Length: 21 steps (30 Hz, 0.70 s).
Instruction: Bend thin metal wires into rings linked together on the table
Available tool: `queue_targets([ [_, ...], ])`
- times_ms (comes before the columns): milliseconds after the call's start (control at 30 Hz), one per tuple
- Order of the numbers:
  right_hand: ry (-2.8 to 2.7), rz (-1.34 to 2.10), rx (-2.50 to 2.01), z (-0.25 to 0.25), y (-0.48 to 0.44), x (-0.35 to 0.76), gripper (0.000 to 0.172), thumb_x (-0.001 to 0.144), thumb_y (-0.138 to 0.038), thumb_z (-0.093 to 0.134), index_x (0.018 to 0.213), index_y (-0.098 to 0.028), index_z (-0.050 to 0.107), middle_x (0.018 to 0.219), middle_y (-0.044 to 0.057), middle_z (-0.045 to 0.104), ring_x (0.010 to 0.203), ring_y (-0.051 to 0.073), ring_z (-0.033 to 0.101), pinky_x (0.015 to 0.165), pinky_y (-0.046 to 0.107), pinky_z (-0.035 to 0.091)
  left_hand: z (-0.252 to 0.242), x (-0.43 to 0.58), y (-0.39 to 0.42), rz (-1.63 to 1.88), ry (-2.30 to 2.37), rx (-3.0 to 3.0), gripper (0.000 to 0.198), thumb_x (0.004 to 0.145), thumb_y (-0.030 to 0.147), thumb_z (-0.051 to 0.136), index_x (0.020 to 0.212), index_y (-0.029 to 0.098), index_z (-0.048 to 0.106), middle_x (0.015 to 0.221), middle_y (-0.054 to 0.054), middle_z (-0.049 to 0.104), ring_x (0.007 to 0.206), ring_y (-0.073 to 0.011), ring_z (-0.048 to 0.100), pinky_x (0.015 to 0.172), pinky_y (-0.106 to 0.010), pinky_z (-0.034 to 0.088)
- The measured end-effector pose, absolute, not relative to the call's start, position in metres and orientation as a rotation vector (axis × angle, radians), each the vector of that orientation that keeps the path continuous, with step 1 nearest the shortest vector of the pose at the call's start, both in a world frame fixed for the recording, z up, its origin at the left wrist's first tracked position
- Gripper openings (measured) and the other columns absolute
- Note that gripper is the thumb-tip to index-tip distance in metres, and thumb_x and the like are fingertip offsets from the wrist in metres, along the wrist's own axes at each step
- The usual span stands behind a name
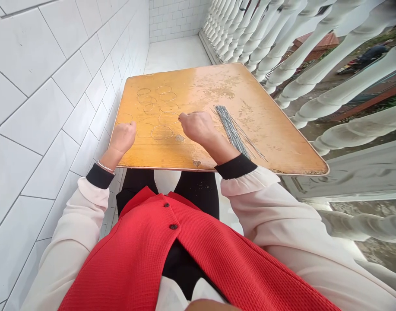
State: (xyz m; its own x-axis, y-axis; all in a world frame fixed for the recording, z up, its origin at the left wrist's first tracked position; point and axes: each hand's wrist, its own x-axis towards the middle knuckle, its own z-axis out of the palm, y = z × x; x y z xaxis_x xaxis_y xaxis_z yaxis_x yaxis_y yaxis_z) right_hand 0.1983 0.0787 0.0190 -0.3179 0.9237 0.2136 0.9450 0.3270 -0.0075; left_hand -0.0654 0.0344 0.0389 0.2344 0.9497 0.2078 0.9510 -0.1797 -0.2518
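Note:
My left hand [125, 136] is closed above the left front part of the wooden board [259, 125], its fingers pinched on a thin wire that is hard to make out. To its right, my right hand [199, 126] is also closed, with a thin wire at its fingertips. A faint line of wire seems to run between both hands. Several wire rings lie on the board beyond and between my hands, among them a ring [162, 125] close to my right hand. A bundle of straight grey wires [232, 129] rests just right of my right wrist.
A white tiled wall [55, 99] rises close on the left. White balusters [301, 65] line the right side, with outdoor ground beyond. The board's front edge [165, 168] lies above my legs. Its surface is worn and patchy.

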Motion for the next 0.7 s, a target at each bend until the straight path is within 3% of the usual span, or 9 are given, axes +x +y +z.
queue_targets([
  [167,-2.257,-0.032,-1.68,0.015,0.078,0.196,0.035,0.096,-0.023,0.037,0.104,-0.018,0.071,0.079,0.014,0.072,0.066,0.026,0.061,0.063,0.037,0.039,0.033,-0.064,0.039,-0.192,-1.856,-2.188,0.038,0.083,-0.003,0.035,0.104,0.008,0.064,0.083,-0.017,0.07,0.078,-0.027,0.068,0.065,-0.033,0.04],
  [400,-1.957,0.326,-1.46,0.009,0.07,0.193,0.027,0.097,-0.026,0.038,0.094,-0.021,0.064,0.079,0.008,0.075,0.073,0.024,0.068,0.078,0.04,0.05,0.018,-0.063,0.047,-0.484,-1.973,-2.125,0.036,0.099,0.015,0.029,0.116,0.011,0.061,0.075,-0.01,0.067,0.071,-0.0215,0.063,0.066,-0.031,0.041],
  [533,-1.7,0.604,-1.36,0.008,0.064,0.186,0.018,0.097,-0.029,0.047,0.085,-0.023,0.059,0.073,0.003,0.072,0.064,0.017,0.066,0.07,0.034,0.053,0.013,-0.06,0.048,-0.644,-1.998,-2.123,0.032,0.102,0.02,0.032,0.114,0.013,0.061,0.081,-0.008,0.069,0.07,-0.0177,0.062,0.065,-0.028,0.039],
  [700,-1.334,0.939,-1.183,0.004,0.063,0.172,0.019,0.096,-0.023,0.053,0.078,-0.021,0.056,0.065,0.0,0.067,0.056,0.011,0.062,0.059,0.025,0.052,0.011,-0.052,0.044,-1.021,-2.038,-2.211,0.023,0.101,0.019,0.039,0.105,0.017,0.061,0.079,-0.004,0.068,0.071,-0.0146,0.063,0.068,-0.026,0.042],
])
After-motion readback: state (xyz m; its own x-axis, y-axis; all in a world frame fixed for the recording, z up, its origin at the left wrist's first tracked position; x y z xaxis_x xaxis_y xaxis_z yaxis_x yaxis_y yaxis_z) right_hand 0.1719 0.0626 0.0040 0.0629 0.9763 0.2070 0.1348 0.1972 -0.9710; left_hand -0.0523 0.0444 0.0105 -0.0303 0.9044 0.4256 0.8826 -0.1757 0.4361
